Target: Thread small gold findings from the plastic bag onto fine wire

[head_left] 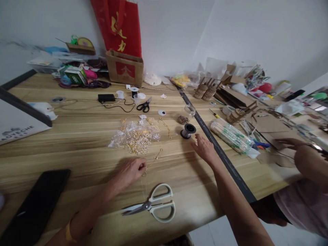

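My left hand [133, 169] rests low over the wooden table with its fingers pinched together; what is between them is hidden. Right beside the fingertips lies a thin gold chain [155, 158] with a ring at its end. Fine clear strands run from there down toward the white-handled scissors [155, 204], which lie with blades pointing left. My right hand [203, 148] is open, fingers apart, just in front of a dark spool of thread [189, 130], with no clear contact. Ahead of my left hand sits a pile of gold and silver findings [139, 140] among small plastic bags. Another gold chain [166, 128] lies right of it.
A black phone [38, 205] lies at left. Beyond the pile are black scissors [144, 105] and a jar of beads [183, 119]. A dark strip [215, 147] crosses the table. Right of it lie bagged sticks [230, 136] and a co-worker's arm [307, 159].
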Demonstrator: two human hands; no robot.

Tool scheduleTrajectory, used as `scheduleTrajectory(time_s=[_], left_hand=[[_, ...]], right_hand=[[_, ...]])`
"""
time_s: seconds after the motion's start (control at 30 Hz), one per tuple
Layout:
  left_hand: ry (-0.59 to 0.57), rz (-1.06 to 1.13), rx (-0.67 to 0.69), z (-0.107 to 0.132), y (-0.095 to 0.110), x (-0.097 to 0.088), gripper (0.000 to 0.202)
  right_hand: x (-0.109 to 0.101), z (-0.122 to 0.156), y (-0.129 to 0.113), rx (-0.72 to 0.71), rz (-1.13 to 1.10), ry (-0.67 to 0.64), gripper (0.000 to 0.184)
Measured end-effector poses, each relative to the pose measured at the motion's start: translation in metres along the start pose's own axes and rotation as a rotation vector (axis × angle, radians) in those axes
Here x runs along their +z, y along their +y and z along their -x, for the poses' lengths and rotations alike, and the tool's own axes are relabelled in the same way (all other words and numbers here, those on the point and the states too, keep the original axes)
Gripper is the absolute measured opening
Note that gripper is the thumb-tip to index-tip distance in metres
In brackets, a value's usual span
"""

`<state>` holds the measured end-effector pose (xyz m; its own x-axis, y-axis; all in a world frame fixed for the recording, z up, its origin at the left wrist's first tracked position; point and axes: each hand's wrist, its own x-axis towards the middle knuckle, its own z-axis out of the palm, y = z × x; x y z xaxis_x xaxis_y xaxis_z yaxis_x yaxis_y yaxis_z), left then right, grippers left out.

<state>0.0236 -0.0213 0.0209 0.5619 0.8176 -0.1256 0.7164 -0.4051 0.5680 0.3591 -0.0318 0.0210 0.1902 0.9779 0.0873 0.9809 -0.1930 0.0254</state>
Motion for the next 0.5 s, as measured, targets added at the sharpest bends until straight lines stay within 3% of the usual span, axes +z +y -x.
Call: scheduleTrajectory(time_s=[0.17, 0.37, 0.5], left_hand=[[0.006, 0.018, -0.016, -0.002, -0.005, -0.009, 0.014], [-0.007, 0.102, -0.027, -0.001, -0.015, -0.009, 0.015], [-0.010, 0.212, -0.040, -0.002, -0.024, -0.003, 0.015]], right_hand=[[0.002, -0.023, 0.007, -0.002, -0.263, 0.087, 0.081], [0.005, -0.034, 0.003, -0.060, -0.306, 0.053, 0.069], [-0.010, -0.024, -0.007, -0.018, -0.123, 0.193, 0.073]])
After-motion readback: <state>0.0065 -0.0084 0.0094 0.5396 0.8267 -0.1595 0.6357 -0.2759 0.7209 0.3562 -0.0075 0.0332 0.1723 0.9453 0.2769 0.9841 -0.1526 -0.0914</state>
